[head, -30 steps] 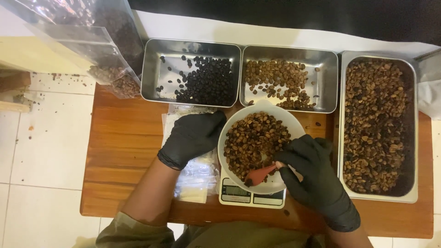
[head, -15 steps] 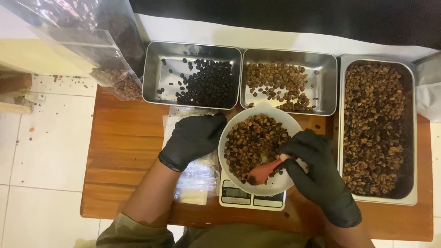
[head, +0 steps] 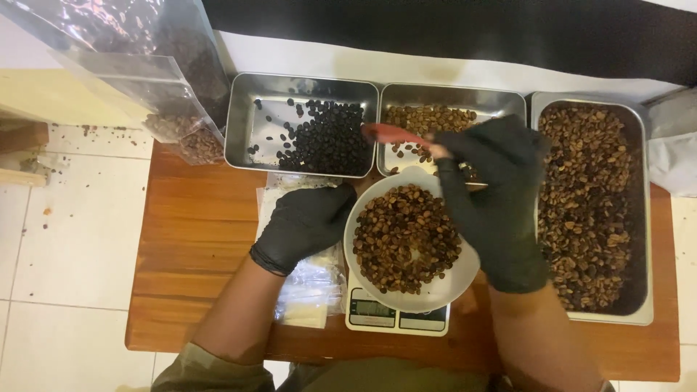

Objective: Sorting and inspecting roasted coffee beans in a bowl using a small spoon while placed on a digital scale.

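A white bowl (head: 450, 287) full of brown coffee beans sits on a small white digital scale (head: 396, 318). My left hand (head: 305, 221), in a black glove, rests against the bowl's left side, over clear plastic bags (head: 312, 290). My right hand (head: 494, 196), also gloved, grips a red spoon (head: 392, 133) raised above the bowl, its tip between the tray of dark beans (head: 250, 134) and the middle tray of brown beans (head: 501, 101).
A large steel tray (head: 642, 218) of mixed brown beans fills the right side of the wooden table (head: 196, 239). Clear bags holding beans (head: 181, 134) lean at the back left. White tiled floor lies to the left.
My right hand has lifted the red spoon out of the bowl and carried it up and back, over the trays. My left hand stays by the bowl.
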